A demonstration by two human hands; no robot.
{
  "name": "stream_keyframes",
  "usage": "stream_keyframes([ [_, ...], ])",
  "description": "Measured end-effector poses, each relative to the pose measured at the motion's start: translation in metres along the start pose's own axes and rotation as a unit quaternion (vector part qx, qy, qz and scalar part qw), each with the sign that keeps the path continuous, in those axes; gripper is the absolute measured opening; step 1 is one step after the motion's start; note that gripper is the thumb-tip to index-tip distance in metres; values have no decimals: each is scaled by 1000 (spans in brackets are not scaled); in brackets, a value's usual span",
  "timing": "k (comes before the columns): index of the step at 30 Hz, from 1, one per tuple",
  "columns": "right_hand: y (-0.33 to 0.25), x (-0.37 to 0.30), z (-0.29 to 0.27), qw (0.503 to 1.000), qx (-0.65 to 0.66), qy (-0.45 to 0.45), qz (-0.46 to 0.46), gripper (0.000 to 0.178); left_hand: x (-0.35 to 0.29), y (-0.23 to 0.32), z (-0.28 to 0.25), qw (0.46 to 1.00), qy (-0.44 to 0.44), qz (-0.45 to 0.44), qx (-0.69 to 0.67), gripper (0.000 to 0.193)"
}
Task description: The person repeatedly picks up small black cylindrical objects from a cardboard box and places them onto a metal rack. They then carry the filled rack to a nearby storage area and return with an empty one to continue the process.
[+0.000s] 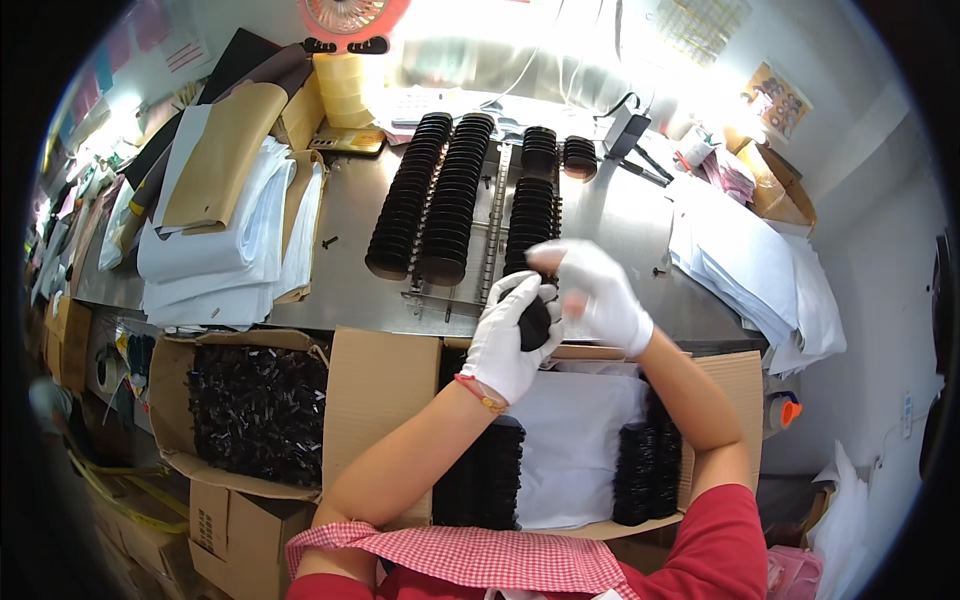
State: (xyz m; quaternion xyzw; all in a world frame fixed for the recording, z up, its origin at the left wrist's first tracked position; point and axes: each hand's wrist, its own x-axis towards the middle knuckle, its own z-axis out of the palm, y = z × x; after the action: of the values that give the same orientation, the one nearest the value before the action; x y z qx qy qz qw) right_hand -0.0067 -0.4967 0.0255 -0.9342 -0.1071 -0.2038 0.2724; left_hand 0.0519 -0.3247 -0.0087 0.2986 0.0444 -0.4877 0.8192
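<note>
My left hand (508, 335), in a white glove, grips a dark rounded disc (535, 325) above the front edge of the metal table. Just to its right is my right hand (600, 295), also gloved, with bare fingertips showing. Motion smears its fingers, so what they hold, if anything, is unclear. Beyond both hands, a metal rack (497, 215) bears long rows of similar dark discs (455, 205). A shorter row of discs (530, 215) ends right behind my hands, and a small group (579, 155) stands at the far right of the rack.
Below my arms, an open cardboard box (722, 395) holds white sheets (570, 450) and stacked black pieces (647, 460). Left of it, another box (172, 400) contains many small black parts (258, 415). Paper stacks (215, 255) and white sheets (745, 260) flank the metal table (345, 215).
</note>
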Motion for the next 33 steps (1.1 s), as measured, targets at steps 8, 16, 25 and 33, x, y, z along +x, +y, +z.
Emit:
stream_keyframes([
  [8, 221, 55, -8, 850, 356, 212, 324, 113, 12, 1, -18, 818, 36, 117, 561, 26],
  [16, 248, 74, -4, 826, 498, 111, 239, 76, 28, 8, -22, 752, 14, 57, 657, 31],
  [25, 218, 74, 46, 926, 103, 250, 265, 49, 27, 11, -22, 713, -27, 85, 695, 35],
  [33, 258, 98, 54, 918, -238, 315, 31, 44, 22, 9, -23, 726, 3, 83, 683, 35],
])
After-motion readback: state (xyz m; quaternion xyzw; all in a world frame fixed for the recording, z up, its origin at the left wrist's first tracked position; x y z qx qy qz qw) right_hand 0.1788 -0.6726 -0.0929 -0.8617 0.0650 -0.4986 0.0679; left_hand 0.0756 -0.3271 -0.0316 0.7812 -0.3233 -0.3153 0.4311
